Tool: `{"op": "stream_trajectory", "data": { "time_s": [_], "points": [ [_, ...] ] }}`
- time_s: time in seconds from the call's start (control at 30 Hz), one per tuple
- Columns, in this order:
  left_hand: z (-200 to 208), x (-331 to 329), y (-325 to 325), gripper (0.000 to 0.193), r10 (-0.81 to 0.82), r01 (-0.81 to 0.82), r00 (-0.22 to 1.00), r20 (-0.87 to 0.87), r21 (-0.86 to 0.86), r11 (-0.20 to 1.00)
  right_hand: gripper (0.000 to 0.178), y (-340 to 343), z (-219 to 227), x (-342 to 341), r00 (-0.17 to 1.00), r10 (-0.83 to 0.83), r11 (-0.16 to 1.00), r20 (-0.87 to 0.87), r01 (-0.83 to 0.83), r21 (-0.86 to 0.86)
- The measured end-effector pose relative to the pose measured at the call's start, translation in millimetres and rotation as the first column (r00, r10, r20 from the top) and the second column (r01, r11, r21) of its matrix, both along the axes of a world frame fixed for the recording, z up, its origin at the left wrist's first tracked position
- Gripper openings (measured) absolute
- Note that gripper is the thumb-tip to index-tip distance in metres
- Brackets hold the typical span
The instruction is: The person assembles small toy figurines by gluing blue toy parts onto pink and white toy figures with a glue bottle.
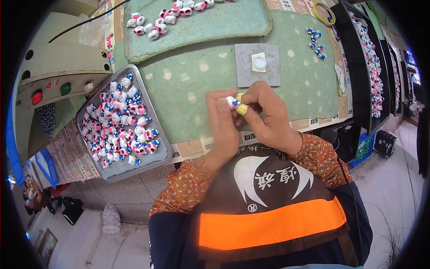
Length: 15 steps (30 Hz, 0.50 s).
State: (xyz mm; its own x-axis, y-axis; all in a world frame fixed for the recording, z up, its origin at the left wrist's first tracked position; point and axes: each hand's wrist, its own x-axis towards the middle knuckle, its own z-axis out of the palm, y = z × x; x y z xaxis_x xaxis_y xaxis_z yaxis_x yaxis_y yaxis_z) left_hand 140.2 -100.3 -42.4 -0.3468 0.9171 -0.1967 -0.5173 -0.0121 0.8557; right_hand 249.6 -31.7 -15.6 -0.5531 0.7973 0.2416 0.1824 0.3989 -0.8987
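A small figurine point(231, 102) with a white head and a blue body is held between my two hands at the table's near edge. My left hand point(222, 123) is closed on its white head, with the thumb on top. My right hand point(272, 117) pinches at the blue body; yellow tape point(242, 109) wraps the tips of its thumb and forefinger. Just beyond my hands lies a grey square plate point(243, 80) with a small round dish point(259, 63) on a white pad. The fingers partly hide the figurine.
On the left, a metal tray point(160, 158) holds many white, pink and blue figurines beside a machine point(62, 62) with red and green buttons. White-and-pink heads point(154, 30) lie on a pale board point(215, 36) at the back. Small blue parts point(316, 44) and black bins point(356, 67) are on the right.
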Motion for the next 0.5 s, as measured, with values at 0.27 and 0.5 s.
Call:
{"op": "stream_trajectory", "data": {
  "time_s": [0.27, 0.5],
  "points": [
    [-4, 6, -3, 0.034, 0.053, -0.050, 0.976, -0.211, 0.018, 0.999, 0.014, -6, -18, 3, 0.997, 0.023, 0.999, -0.072, -0.025, -0.029],
    [-2, 3, -1, 0.034, 0.050, -0.033, 0.956, -0.290, 0.065, 0.997, 0.009, -7, -14, -1, 0.994, 0.003, 0.996, -0.107, -0.013, -0.088]
  ]
}}
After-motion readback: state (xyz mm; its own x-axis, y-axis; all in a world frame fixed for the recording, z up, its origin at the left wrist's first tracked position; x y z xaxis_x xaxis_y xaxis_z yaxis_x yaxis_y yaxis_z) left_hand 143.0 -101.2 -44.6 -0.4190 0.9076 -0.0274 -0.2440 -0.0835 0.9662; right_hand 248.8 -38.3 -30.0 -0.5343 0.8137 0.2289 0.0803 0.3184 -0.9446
